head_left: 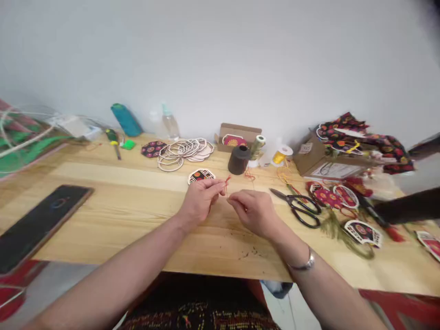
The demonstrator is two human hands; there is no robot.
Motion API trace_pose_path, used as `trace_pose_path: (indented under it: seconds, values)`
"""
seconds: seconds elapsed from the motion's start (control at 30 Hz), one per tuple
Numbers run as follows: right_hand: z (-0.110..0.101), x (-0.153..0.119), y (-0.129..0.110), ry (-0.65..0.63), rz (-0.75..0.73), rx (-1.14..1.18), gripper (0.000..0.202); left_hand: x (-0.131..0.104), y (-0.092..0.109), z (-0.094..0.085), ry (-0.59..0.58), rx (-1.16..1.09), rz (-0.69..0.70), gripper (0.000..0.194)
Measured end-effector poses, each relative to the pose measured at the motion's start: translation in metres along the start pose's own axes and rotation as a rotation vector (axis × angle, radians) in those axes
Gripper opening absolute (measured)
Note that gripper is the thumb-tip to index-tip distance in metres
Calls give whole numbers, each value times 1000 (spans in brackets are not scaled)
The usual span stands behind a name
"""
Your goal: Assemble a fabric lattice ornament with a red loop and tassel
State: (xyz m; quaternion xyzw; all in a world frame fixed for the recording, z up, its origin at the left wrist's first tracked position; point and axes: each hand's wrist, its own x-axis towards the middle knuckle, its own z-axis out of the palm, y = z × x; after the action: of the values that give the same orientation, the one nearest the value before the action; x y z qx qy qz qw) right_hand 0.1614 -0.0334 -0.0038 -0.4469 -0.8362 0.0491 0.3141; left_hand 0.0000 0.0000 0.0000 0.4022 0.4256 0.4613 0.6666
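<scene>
Between my two hands runs a thin red thread (227,183). My left hand (202,197) is closed, pinching the thread between thumb and forefinger. Lower and to the right, my right hand (252,211) is closed too, its fingertips pinched on the thread's lower part. Just behind my left hand lies a patterned fabric piece with a white cut-out frame (202,175), partly hidden by that hand. Black-handled scissors (302,207) rest on the wooden table (137,201), right of my right hand. A dark thread cone (239,160) stands beyond the hands.
White cut-out frames (185,152) are heaped at the back. A yellow thread spool (282,155) stands near a cardboard box (323,156) piled with patterned fabric. Finished-looking patterned pieces and an olive tassel (333,227) lie at right. A dark phone (44,224) lies at left.
</scene>
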Motion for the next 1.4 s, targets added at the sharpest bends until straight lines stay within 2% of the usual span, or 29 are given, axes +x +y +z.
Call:
trace_pose_path:
  seconds: [0.6,0.77,1.0,1.4]
  values:
    - [-3,1,-6,-117,-18,-64,22,5,-6,-3,44,0,44,26]
    - [-3,1,-8,-132,-34,-79,23,5,-8,-4,55,78,75,26]
    - [-3,1,-10,-150,-21,-39,24,0,-4,-4,97,343,190,24]
    - [4,0,-10,-167,-49,-58,24,4,-7,-6,86,398,244,23]
